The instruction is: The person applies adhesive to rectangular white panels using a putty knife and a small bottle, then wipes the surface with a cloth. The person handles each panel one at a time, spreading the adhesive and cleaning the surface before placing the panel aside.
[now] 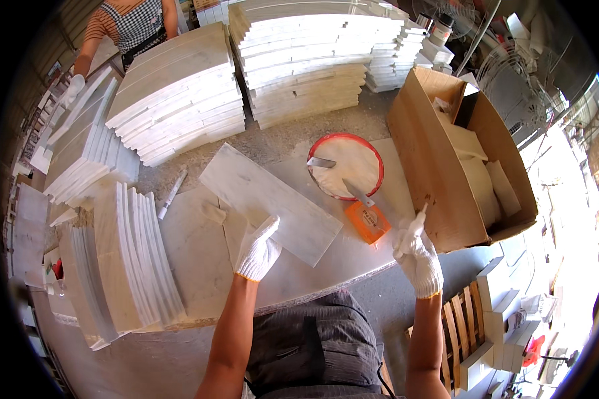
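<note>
Pale work surface (193,256) spreads around the red-rimmed tub (382,165). Left of the tub lies a flat, faintly grey-streaked slab (279,199), long axis slanting from far left to near right; the left hand (259,251), nearer it, meets its near edge, grip unclear. Right of the tub, nearer the body, the right hand (418,256) is half-curled; whether it holds anything, I cannot tell.

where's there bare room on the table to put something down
Bare tabletop lies between the standing slabs and left hand; a smaller patch lies between the loose slab, orange box and the tabletop's front edge. Crowded: the back, with its slab stacks, and around the red-rimmed tub.
</note>
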`<state>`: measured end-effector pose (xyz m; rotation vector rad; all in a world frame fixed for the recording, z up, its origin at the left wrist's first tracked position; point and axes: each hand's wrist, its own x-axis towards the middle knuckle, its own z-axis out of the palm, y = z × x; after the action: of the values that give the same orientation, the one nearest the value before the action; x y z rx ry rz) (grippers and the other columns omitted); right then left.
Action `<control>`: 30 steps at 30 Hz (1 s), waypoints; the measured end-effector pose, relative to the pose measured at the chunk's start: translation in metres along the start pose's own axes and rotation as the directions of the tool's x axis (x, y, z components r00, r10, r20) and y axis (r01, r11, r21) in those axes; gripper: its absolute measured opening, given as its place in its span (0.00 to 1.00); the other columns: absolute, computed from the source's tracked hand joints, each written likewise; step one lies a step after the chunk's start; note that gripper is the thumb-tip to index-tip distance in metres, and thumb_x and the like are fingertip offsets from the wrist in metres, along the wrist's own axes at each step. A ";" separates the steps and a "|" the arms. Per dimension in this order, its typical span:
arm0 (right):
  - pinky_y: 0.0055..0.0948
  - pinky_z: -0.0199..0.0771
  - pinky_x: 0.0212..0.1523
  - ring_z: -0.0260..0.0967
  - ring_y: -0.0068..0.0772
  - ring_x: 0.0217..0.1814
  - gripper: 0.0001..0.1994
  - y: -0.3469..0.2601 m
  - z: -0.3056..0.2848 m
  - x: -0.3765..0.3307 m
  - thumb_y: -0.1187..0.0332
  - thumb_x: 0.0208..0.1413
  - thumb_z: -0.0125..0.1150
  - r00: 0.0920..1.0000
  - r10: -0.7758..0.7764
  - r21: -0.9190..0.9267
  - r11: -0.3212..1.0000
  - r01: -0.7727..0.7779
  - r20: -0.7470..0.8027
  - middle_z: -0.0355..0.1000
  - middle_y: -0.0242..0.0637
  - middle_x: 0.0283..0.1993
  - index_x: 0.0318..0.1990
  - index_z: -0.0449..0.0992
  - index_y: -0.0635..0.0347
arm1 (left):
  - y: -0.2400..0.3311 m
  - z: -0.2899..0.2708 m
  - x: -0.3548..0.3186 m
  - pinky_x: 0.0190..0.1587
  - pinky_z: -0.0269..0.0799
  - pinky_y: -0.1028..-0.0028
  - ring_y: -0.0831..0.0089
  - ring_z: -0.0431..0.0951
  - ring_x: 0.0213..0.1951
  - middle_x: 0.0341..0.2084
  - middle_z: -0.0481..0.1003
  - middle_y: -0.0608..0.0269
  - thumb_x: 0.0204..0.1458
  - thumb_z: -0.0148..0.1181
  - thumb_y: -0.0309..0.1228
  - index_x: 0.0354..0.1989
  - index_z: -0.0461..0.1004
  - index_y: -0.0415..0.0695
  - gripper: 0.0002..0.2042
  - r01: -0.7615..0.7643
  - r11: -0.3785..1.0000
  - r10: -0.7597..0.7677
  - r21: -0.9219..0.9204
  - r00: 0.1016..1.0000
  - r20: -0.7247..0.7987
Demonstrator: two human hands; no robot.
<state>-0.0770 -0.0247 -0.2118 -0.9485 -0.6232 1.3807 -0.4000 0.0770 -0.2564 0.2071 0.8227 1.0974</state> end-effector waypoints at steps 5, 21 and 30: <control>0.29 0.67 0.57 0.65 0.27 0.50 0.25 0.005 -0.009 0.003 0.61 0.58 0.66 0.984 -0.147 -0.294 0.949 0.110 -0.106 0.68 0.31 0.45 0.57 0.68 0.67 | -0.003 -0.015 0.007 0.39 0.68 0.81 0.86 0.72 0.35 0.32 0.74 0.74 0.57 0.65 0.24 0.39 0.78 0.44 0.04 0.001 1.000 -0.002 -0.021 1.000 -0.018; 0.37 0.68 0.63 0.69 0.47 0.63 0.31 0.040 -0.002 0.042 0.74 0.53 0.66 0.763 -0.603 -0.954 0.292 -0.062 -0.234 0.69 0.50 0.63 0.65 0.62 0.64 | -0.003 -0.009 0.004 0.34 0.67 0.82 0.86 0.72 0.33 0.33 0.74 0.74 0.56 0.66 0.24 0.40 0.78 0.44 0.06 -0.026 0.999 0.027 0.024 0.999 -0.040; 0.36 0.70 0.61 0.71 0.43 0.61 0.32 0.037 -0.006 0.030 0.74 0.57 0.63 0.814 -0.504 -0.874 0.487 -0.008 -0.288 0.69 0.53 0.61 0.69 0.59 0.65 | -0.004 -0.006 0.004 0.36 0.68 0.82 0.85 0.73 0.34 0.34 0.75 0.73 0.56 0.66 0.23 0.42 0.77 0.43 0.07 -0.034 0.999 0.034 -0.007 0.999 -0.018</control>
<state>-0.0883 0.0007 -0.2510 -1.8584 -1.0031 0.3866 -0.4009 0.0772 -0.2649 0.2066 0.8337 1.1351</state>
